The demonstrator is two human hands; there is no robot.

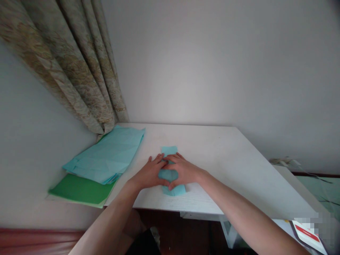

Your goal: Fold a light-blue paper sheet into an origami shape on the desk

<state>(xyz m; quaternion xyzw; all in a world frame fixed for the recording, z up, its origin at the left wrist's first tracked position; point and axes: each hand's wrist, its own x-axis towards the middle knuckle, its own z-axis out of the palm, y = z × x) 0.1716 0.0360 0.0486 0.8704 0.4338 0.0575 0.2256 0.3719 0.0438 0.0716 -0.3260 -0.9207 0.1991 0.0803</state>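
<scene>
A small folded light-blue paper (170, 175) lies on the white table (225, 166) near its front edge. My left hand (148, 173) rests flat on the paper's left side, fingers stretched forward. My right hand (183, 169) lies flat on its right side. The fingertips of both hands meet over the upper part of the paper, and the thumbs meet lower down, framing a patch of blue between them. The paper's far end and near end stick out past my hands.
A stack of light-blue sheets (108, 156) lies at the table's left, on top of green sheets (79, 189) that overhang the edge. A patterned curtain (77, 67) hangs at the back left. A second surface with papers (305, 226) sits at the right.
</scene>
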